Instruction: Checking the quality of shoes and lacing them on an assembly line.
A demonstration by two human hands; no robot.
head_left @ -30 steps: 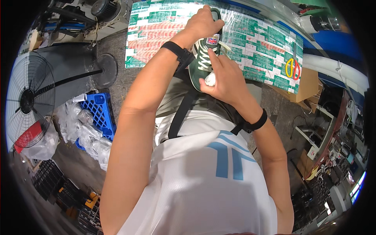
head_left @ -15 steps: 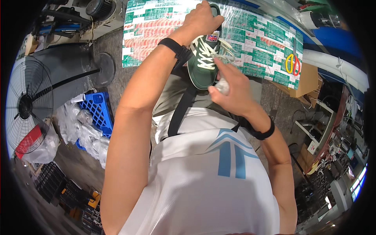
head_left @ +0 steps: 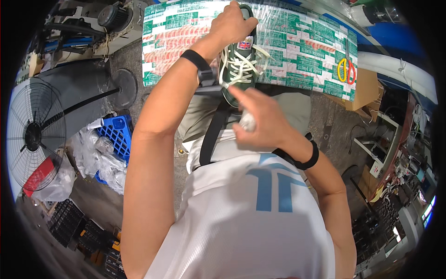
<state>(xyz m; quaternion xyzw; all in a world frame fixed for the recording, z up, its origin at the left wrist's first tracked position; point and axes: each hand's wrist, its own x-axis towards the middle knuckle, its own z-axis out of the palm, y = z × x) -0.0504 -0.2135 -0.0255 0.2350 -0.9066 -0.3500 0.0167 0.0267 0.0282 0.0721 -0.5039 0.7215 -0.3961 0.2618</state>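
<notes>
A dark green sneaker (head_left: 242, 56) with cream laces (head_left: 240, 69) and a small flag patch on its tongue lies toe toward me at the table's near edge. My left hand (head_left: 232, 24) grips it near the collar and heel, fingers closed around the side. Over the toe, my right hand (head_left: 265, 118) has its index finger stretched to the left edge of the lacing. Its other fingers curl around a crumpled white wad (head_left: 247, 121), perhaps cloth or tissue; I cannot tell which. My right hand covers part of the toe.
Green-and-white printed tape under clear film covers the table (head_left: 297, 56). Yellow-and-red-handled scissors (head_left: 346, 70) lie at its right end. A cardboard box (head_left: 364, 88) sits beyond. At left stand a fan (head_left: 33, 135) and a blue crate (head_left: 117, 135) beside plastic bags (head_left: 100, 158).
My right hand has moved left across the toe, from the right of the laces to their left edge. My left hand keeps its hold on the sneaker.
</notes>
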